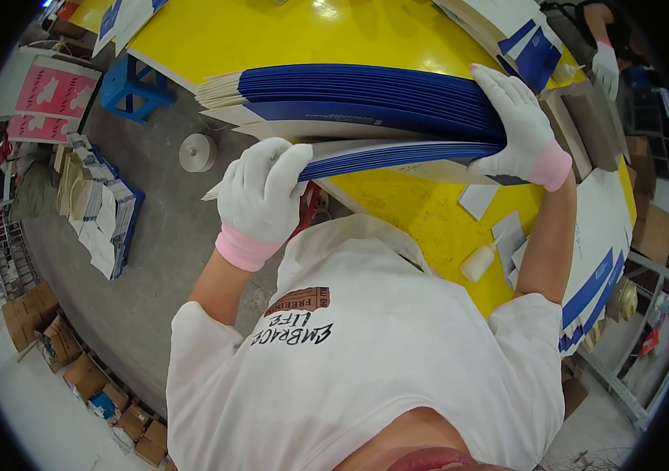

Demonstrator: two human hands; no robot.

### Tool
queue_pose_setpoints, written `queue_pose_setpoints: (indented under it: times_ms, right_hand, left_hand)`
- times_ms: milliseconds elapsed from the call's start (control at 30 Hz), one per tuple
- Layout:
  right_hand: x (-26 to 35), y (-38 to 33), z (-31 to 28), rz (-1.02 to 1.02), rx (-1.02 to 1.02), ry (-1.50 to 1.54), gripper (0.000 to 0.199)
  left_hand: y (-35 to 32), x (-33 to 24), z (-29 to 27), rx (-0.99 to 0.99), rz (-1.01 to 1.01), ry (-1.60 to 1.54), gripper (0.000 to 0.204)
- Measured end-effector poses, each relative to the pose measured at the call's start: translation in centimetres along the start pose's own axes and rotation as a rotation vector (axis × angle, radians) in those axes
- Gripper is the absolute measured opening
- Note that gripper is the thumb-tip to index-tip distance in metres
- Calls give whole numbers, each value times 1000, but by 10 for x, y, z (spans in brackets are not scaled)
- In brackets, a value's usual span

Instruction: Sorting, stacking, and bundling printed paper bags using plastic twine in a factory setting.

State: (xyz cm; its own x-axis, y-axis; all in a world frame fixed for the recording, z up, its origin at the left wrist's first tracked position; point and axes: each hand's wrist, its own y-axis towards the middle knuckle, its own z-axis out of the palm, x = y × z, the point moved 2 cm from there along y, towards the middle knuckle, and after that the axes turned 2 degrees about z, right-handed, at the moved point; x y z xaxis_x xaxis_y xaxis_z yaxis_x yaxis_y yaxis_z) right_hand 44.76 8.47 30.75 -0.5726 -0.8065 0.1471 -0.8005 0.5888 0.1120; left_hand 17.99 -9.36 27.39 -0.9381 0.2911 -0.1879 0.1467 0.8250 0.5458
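A thick stack of flat-folded blue and white paper pieces [366, 88], perhaps paper bags, is held up in front of me above the table edge. My right hand [517, 129], in a white glove with a pink cuff, grips its right end, thumb below and fingers over the top. A thinner lower bundle [409, 157] is parted from the thick one by a gap that narrows toward the right hand. My left hand [260, 184], gloved the same way, is closed on the left part of this lower bundle. Its fingertips are partly hidden.
Under the stack lies a yellow tabletop [397, 212] with a small white bottle [477, 264]. More blue-and-white sheets [586, 259] lie at the right. On the left floor are a blue stool [134, 88], a white roll [197, 152] and a paper pile [103, 208]. Another person's gloved hand [606, 69] shows far right.
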Motion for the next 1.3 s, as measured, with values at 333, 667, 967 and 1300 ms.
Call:
queue_pose_setpoints:
  times_ms: [333,667,967,1300]
  right_hand:
    - [-4,1,2,26,7,4,100]
    - [-5,2,3,35,12,5,100]
    - [-4,3,4,18,-10,-23,99]
    - [-4,2,2,50,5,-9,98]
  left_hand:
    - [20,6,0,141,0,107,24]
    - [4,-7,-1,44,-50,143,33]
    - [9,2,-2,-22,16,69,40]
    - [24,-1,-4,116,-89,88,42]
